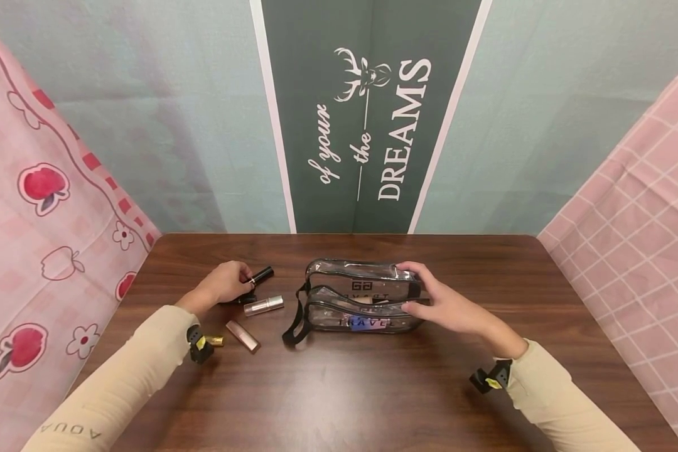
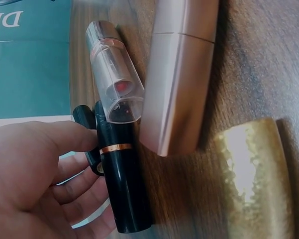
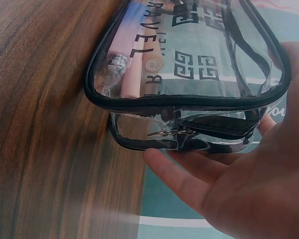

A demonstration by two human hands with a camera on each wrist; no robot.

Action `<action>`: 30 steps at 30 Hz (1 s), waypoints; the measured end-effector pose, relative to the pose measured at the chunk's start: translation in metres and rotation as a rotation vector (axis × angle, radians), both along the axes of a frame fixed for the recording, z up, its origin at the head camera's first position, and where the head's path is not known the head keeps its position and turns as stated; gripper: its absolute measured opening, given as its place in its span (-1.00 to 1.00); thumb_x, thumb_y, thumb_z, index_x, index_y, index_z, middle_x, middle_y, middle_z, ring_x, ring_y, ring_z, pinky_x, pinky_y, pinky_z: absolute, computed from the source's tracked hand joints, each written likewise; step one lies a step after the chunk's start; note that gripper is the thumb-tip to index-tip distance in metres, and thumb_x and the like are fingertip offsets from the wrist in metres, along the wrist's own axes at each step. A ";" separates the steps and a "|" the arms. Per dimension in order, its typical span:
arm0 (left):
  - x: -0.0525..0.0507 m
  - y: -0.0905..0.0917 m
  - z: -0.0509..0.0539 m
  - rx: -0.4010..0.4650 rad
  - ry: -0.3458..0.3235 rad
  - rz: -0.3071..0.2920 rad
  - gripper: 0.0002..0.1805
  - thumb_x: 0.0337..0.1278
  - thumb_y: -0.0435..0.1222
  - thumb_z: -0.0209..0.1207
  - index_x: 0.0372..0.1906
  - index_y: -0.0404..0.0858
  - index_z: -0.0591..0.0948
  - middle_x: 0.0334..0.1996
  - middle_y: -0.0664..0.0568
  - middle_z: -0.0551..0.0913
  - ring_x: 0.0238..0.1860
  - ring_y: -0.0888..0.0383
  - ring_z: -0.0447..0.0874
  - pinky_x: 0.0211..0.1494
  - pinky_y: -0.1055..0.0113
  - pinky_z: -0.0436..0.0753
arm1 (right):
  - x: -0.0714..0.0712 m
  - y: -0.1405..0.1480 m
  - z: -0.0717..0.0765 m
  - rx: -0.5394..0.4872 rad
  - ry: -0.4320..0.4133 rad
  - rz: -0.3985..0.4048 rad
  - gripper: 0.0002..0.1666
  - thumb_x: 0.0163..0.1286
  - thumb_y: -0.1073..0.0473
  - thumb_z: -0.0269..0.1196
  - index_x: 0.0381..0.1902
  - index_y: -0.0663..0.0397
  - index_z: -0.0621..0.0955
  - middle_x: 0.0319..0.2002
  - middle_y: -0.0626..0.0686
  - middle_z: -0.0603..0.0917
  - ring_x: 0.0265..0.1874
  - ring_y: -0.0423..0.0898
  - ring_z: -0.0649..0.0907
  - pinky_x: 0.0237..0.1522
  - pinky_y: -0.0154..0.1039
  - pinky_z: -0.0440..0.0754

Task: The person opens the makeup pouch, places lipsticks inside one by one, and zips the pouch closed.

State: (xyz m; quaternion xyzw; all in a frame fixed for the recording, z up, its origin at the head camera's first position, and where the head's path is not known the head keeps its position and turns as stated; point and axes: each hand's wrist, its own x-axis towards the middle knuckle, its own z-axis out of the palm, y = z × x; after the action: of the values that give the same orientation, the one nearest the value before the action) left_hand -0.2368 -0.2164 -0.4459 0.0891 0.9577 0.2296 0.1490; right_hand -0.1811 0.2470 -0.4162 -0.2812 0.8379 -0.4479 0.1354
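Observation:
My left hand [image 1: 226,282] is at the left of the table, pinching a slim black cosmetic tube [image 1: 262,275] between thumb and fingers. Close by lies a black lipstick [image 2: 124,189] with a copper band, beside a clear-capped silver lipstick [image 1: 263,306]. A rose-gold lipstick [image 1: 242,336] and a glittery gold tube [image 2: 253,184] lie nearer the front. My right hand [image 1: 452,307] holds the right end of a clear, black-trimmed cosmetic bag [image 1: 328,320], thumb at the front rim and fingers at the back one. The bag's top gapes; a pink-and-blue tube [image 3: 127,35] shows inside.
The brown wooden table [image 1: 350,395] ends at a printed backdrop [image 1: 203,125]. A black strap [image 1: 296,329] hangs from the bag's left end onto the table. Pink cloths [image 1: 644,188] flank both sides.

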 end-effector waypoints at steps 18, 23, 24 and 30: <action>-0.001 -0.007 0.007 0.027 0.074 -0.004 -0.72 0.29 -0.34 0.22 -0.04 -0.49 0.64 -0.21 -0.21 0.70 -0.16 -0.05 0.67 -0.01 0.00 0.61 | 0.000 0.000 -0.002 -0.005 -0.004 0.000 -0.15 0.44 0.25 0.32 0.51 -0.11 0.12 0.22 0.39 0.47 0.17 0.31 0.52 0.05 -0.21 0.58; -0.001 -0.010 0.014 0.059 0.087 -0.008 -0.72 0.30 -0.34 0.21 -0.04 -0.50 0.64 -0.22 -0.21 0.69 -0.16 -0.07 0.65 -0.02 0.00 0.60 | 0.000 0.000 -0.002 0.003 -0.003 -0.003 -0.15 0.44 0.22 0.31 0.51 -0.13 0.12 0.22 0.38 0.48 0.17 0.30 0.52 0.04 -0.21 0.58; -0.002 -0.010 0.016 0.070 0.090 -0.009 -0.72 0.30 -0.34 0.21 -0.04 -0.51 0.64 -0.22 -0.21 0.69 -0.17 -0.06 0.65 -0.04 0.00 0.60 | 0.000 0.000 -0.002 0.005 -0.003 -0.005 -0.15 0.44 0.22 0.32 0.51 -0.13 0.12 0.22 0.37 0.48 0.17 0.30 0.52 0.04 -0.21 0.58; -0.003 -0.014 0.023 0.126 0.096 -0.011 -0.72 0.31 -0.36 0.21 -0.03 -0.51 0.62 -0.23 -0.21 0.68 -0.20 -0.04 0.62 -0.12 0.08 0.57 | 0.001 0.000 -0.001 0.004 0.001 -0.003 -0.15 0.45 0.22 0.31 0.51 -0.10 0.11 0.22 0.38 0.47 0.18 0.31 0.52 0.06 -0.21 0.58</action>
State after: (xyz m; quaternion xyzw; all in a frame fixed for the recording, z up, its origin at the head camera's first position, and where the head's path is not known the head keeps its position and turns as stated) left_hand -0.2394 -0.2309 -0.4228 0.1146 0.9468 0.2843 0.0981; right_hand -0.1806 0.2468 -0.4176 -0.2798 0.8392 -0.4465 0.1348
